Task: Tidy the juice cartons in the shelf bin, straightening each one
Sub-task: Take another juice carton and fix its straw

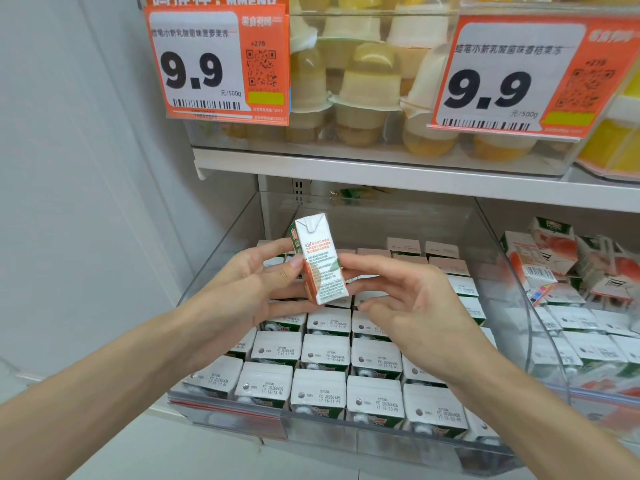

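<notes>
The left hand (263, 282) pinches the carton (322, 261), tilted above the packed rows in the bin (221, 254), while the right hand (412, 303) lightly holds its other edge; a slip could knock neighbours askew.

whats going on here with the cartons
A person holds one carton upright in both hands above a clear bin. The left hand grips its left side; the right hand pinches its right edge. The rows in the bin below stand neat, tops up. The next bin to the right holds a jumble.
</notes>
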A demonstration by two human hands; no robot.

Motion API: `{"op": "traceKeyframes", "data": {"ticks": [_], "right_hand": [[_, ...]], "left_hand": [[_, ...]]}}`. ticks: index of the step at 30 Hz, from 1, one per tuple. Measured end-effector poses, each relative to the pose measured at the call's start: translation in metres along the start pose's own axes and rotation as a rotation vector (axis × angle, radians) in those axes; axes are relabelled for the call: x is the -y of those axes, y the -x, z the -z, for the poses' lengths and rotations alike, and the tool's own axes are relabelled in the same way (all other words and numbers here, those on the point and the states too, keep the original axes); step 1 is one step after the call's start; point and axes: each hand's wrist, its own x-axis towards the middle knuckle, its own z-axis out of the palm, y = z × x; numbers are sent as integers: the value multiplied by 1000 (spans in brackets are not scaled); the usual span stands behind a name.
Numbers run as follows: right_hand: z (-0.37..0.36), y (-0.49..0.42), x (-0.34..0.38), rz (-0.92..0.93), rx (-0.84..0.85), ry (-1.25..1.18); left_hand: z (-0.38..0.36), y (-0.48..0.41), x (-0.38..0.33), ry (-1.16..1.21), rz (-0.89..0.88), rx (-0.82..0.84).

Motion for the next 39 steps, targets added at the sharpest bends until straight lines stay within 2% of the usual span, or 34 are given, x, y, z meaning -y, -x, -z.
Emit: {"op": "traceKeyframes", "data": {"ticks": [8, 21, 27, 35, 39], "right_hand": [[-3, 0, 5, -84, -13, -119], [-1, -2, -1, -58, -139, -210], [-2, 1, 2, 7, -115, -167], [-1, -1, 4, -92, -89, -209], [-3, -2, 3, -70, -57, -165]], "left_hand": [[-3, -2, 1, -75, -38, -88], [-1, -3, 1, -23, -70, 24], [1, -5, 2, 41, -32, 33], [-4, 0, -1, 72, -39, 5], [-8, 1, -1, 89, -46, 6]]}}
